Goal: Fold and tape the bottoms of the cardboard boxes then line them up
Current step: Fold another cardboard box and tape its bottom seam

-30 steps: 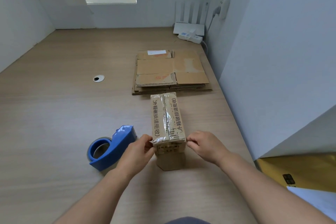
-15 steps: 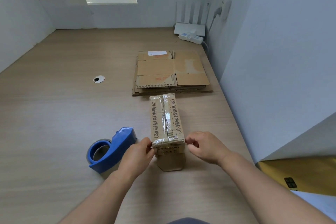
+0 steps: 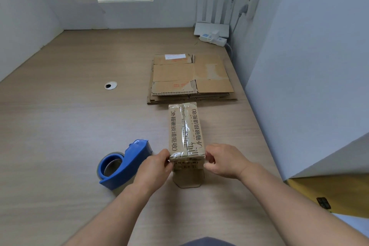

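Observation:
A small cardboard box (image 3: 185,130) stands on the wooden table (image 3: 69,126) with its bottom facing up. Clear tape runs along the closed flap seam, and black printed characters line both sides. My left hand (image 3: 154,168) pinches the box's near left corner. My right hand (image 3: 223,161) pinches the near right corner. A blue tape dispenser (image 3: 123,164) lies on the table just left of my left hand. A stack of flattened cardboard boxes (image 3: 191,78) lies right behind the taped box.
A white partition wall (image 3: 299,66) runs along the table's right edge. A white router (image 3: 212,28) and a power strip (image 3: 213,38) sit at the far right corner. A round cable grommet (image 3: 110,85) sits at the middle left. A yellow object (image 3: 329,191) shows at the lower right.
Both hands keep their pinch on the box's near corners. The box has turned slightly, otherwise nothing moved.

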`<state>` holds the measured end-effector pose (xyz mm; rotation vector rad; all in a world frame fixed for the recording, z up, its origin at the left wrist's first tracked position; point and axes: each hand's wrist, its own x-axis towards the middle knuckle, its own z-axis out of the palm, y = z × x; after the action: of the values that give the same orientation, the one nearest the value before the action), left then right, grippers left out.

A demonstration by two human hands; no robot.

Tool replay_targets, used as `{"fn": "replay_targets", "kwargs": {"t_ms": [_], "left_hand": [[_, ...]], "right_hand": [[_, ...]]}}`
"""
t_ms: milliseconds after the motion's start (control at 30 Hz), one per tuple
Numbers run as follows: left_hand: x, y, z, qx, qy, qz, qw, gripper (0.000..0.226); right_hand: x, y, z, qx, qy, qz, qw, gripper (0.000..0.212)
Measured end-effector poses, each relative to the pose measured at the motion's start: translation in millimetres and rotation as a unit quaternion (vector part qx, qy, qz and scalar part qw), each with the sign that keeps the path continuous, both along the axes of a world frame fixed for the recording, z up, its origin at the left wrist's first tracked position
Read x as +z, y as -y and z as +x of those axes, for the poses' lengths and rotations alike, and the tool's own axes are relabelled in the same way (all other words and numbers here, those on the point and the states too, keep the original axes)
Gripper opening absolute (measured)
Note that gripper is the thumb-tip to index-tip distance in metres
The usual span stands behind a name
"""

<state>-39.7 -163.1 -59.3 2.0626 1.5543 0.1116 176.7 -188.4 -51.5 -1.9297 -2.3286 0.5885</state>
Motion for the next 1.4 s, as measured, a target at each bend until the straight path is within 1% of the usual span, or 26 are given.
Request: {"fn": "replay_targets", "kwargs": {"t_ms": [67, 133, 200, 267, 333, 433, 533, 600, 667, 700, 733, 767, 800, 833, 867, 900, 933, 1033, 1067, 1100, 1133, 1200, 1267, 1300, 1333, 1400], "left_hand": [[0, -1, -2, 0.001, -0.003, 0.002, 1.0, 0.006], [0, -2, -2, -0.002, -0.007, 0.005, 1.0, 0.007], [0, -2, -2, -0.008, -0.012, 0.009, 1.0, 0.007], [-1, -2, -1, -0.013, -0.017, 0.011, 1.0, 0.008], [0, -3, -1, -0.013, -0.019, 0.011, 1.0, 0.008], [1, -5, 1, -0.014, -0.021, 0.016, 1.0, 0.008], [0, -4, 3, -0.008, -0.015, 0.023, 1.0, 0.01], [0, 0, 4, -0.001, -0.009, 0.033, 0.999, 0.01], [-2, 3, 3, 0.01, -0.007, 0.033, 0.999, 0.008], [-3, 5, 2, 0.016, -0.004, 0.029, 0.999, 0.007], [-3, 5, 0, 0.021, 0.0, 0.017, 1.0, 0.006], [-2, 4, -2, 0.025, 0.005, 0.0, 1.0, 0.012], [-1, 4, -5, 0.024, 0.006, -0.022, 0.999, 0.026], [0, 3, -9, 0.018, 0.0, -0.042, 0.999, 0.041], [2, 1, -11, 0.011, -0.01, -0.058, 0.998, 0.054], [4, 0, -13, 0.01, -0.014, -0.064, 0.998, 0.06], [6, -3, -14, 0.015, -0.009, -0.066, 0.998, 0.062], [17, -11, -11, 0.048, 0.07, -0.062, 0.994, 0.051], [21, -14, -7, 0.059, 0.102, -0.067, 0.991, 0.047], [24, -18, -3, 0.07, 0.133, -0.071, 0.986, 0.044], [28, -20, 1, 0.081, 0.157, -0.073, 0.982, 0.042], [31, -27, 9, 0.099, 0.175, -0.071, 0.977, 0.047], [30, -32, 14, 0.113, 0.159, -0.079, 0.978, 0.061], [29, -34, 17, 0.112, 0.148, -0.085, 0.979, 0.065], [27, -34, 19, 0.104, 0.14, -0.088, 0.981, 0.062], [21, -36, 22, 0.079, 0.137, -0.077, 0.984, 0.047]], "right_hand": [[6, -1, 4, -0.007, -0.03, -0.033, 0.999, 0.012], [5, -2, 7, -0.011, -0.064, -0.043, 0.997, 0.013], [2, -5, 7, 0.0, -0.059, -0.033, 0.998, 0.022], [-5, -9, 9, 0.023, -0.032, -0.009, 0.999, 0.026], [-12, -11, 9, 0.041, -0.001, 0.055, 0.998, 0.031], [-29, -8, 7, 0.058, 0.015, 0.203, 0.977, 0.031], [-40, -3, 1, 0.048, -0.001, 0.282, 0.958, 0.027], [-46, -1, 1, 0.042, -0.004, 0.3, 0.953, 0.027], [-46, 1, 2, 0.034, -0.004, 0.292, 0.956, 0.031], [-41, 2, 2, 0.028, -0.006, 0.266, 0.964, 0.038], [-33, 2, 3, 0.01, 0.001, 0.227, 0.974, 0.051], [-26, 3, 4, -0.017, 0.016, 0.172, 0.985, 0.07], [-23, 6, 7, -0.032, 0.034, 0.135, 0.99, 0.087], [-20, 7, 12, -0.042, 0.044, 0.127, 0.99, 0.098], [-18, 6, 15, -0.047, 0.054, 0.125, 0.99, 0.103], [-15, 5, 16, -0.051, 0.054, 0.118, 0.99, 0.103], [-12, 3, 15, -0.054, 0.041, 0.133, 0.989, 0.099], [-10, -5, 10, -0.057, -0.006, 0.264, 0.963, 0.078], [-8, -7, 7, -0.067, -0.029, 0.284, 0.956, 0.074], [-4, -10, 3, -0.074, -0.059, 0.282, 0.955, 0.072], [-1, -13, -1, -0.088, -0.096, 0.261, 0.956, 0.07], [6, -17, -6, -0.109, -0.164, 0.168, 0.966, 0.059], [1, -20, -7, -0.097, -0.168, 0.096, 0.976, 0.039], [-5, -20, -5, -0.105, -0.18, 0.071, 0.976, 0.027], [-9, -19, -4, -0.134, -0.215, 0.049, 0.966, 0.019], [-11, -18, 0, -0.211, -0.301, 0.003, 0.93, 0.02]]}}
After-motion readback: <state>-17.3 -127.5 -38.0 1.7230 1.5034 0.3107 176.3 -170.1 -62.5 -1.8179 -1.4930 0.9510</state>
